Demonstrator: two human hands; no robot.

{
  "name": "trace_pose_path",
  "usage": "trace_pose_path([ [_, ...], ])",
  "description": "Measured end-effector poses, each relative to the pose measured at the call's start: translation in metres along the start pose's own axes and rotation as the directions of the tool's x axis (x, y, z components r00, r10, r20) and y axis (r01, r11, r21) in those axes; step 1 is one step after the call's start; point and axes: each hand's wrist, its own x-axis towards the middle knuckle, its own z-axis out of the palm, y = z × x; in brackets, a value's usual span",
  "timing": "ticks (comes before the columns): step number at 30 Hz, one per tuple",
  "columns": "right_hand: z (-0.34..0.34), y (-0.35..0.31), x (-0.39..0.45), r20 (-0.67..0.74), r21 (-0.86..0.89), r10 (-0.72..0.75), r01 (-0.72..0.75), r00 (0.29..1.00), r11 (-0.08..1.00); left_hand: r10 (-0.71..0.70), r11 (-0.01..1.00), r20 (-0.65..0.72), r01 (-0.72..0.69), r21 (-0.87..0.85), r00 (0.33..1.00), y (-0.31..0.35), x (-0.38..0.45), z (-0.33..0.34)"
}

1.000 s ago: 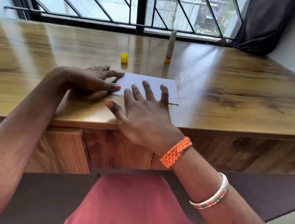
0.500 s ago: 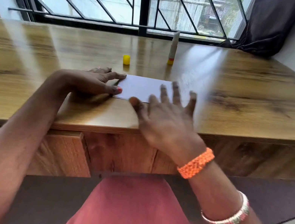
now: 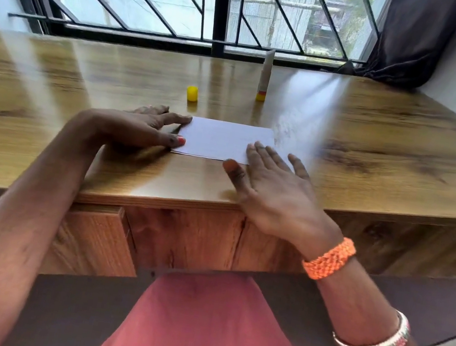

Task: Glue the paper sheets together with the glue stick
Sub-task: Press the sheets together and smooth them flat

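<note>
Glue stick (image 3: 265,75) upright and uncapped near the far edge of the wooden table (image 3: 392,147), just right of centre; its yellow cap (image 3: 192,93) standing apart to the left and a little nearer. Nearer than both, paper sheets (image 3: 223,140) lying flat as one white rectangle, edges lined up so that separate layers cannot be told. Left hand (image 3: 140,130) resting palm down at the left edge of the paper, fingers straight and close together, thumb tip with a red-painted nail touching the near left corner, index tip at the far left corner. Right hand (image 3: 275,190) flat and palm down at the near right corner, fingers straight and slightly spread, fingertips lying on the right end of the sheet, thumb stretched out to the left on bare wood just short of the near paper edge. Orange braided band (image 3: 329,257) round the right wrist, beaded bangle (image 3: 374,339) further up the forearm. Glossy table top streaked with window light; drawer fronts below its near edge. Barred window (image 3: 220,3) along the far side, dark curtain (image 3: 412,37) bunched in the far right corner against a pale wall. Red cloth (image 3: 208,331) across the lap at the bottom.
</note>
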Motion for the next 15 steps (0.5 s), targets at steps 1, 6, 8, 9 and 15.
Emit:
trace_pose_path([
  [1, -0.002, 0.005, -0.002, 0.01, -0.022, 0.022, -0.021, 1.0, 1.0, -0.001, 1.0, -0.004, 0.001, 0.004, 1.0, 0.0, -0.001, -0.001],
  [6, -0.02, -0.008, 0.008, 0.079, -0.122, 0.115, -0.105, 0.99, 0.987, 0.014, 1.0, -0.023, -0.014, 0.011, 1.0, 0.006, -0.005, -0.006],
  [8, -0.017, -0.028, 0.025, 0.084, -0.11, 0.048, -0.039, 0.995, 0.993, 0.002, 1.0, -0.009, -0.002, 0.008, 1.0, 0.008, -0.008, -0.005],
  [9, -0.013, -0.039, 0.035, 0.119, -0.07, -0.037, 0.045, 0.992, 0.996, -0.001, 1.0, -0.004, 0.001, 0.011, 1.0, 0.009, -0.009, -0.003],
  [15, -0.007, -0.036, 0.077, 0.232, 0.067, -0.31, 0.303, 0.922, 0.951, -0.002, 0.999, 0.019, 0.001, 0.043, 1.0, 0.009, -0.011, 0.0],
])
